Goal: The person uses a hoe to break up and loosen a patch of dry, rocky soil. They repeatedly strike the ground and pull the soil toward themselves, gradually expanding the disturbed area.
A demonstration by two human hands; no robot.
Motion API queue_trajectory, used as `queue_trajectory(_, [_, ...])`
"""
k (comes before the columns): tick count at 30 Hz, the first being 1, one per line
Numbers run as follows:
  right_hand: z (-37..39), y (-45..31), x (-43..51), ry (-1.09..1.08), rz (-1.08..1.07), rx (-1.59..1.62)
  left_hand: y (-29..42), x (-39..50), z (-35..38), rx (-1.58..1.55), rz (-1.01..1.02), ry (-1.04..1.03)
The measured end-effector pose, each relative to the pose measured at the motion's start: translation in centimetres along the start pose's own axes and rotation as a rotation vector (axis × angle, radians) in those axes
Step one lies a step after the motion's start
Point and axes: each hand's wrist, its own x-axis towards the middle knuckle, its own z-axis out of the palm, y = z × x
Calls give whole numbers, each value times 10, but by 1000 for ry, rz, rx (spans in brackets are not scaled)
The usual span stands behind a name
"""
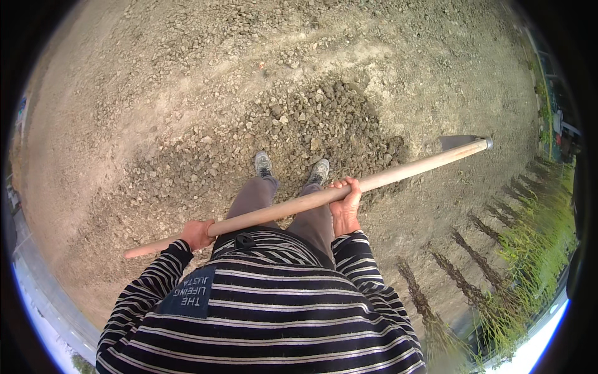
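Note:
A hoe with a long wooden handle (289,205) lies slantwise across the front of my thighs. My left hand (197,233) is closed around the handle near its butt end, at my hip. Farther up, my right hand (346,198) grips the handle from below, its fingers curled over the wood. The hoe's metal blade (459,141) is at the far right, held off to my side. Loose clods of soil and stones (322,121) lie heaped before and around my shoes (264,164).
Lumpy dry soil (196,51) spreads ahead and to both sides. On the right stands a row of leafy plants with dark, rough stems (474,294). A paved strip (42,262) shows at the lower left rim.

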Motion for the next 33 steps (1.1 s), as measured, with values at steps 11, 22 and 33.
queue_trajectory(11, [92,-264,4,62,-990,-276,253,233,-44,-238,527,250])
queue_trajectory(22, [-40,57,116,436,-12,-388,109,56,21,-87,-249,-189])
queue_trajectory(33, [-24,-39,132,298,173,-230,175,2,-31,48,-69,50])
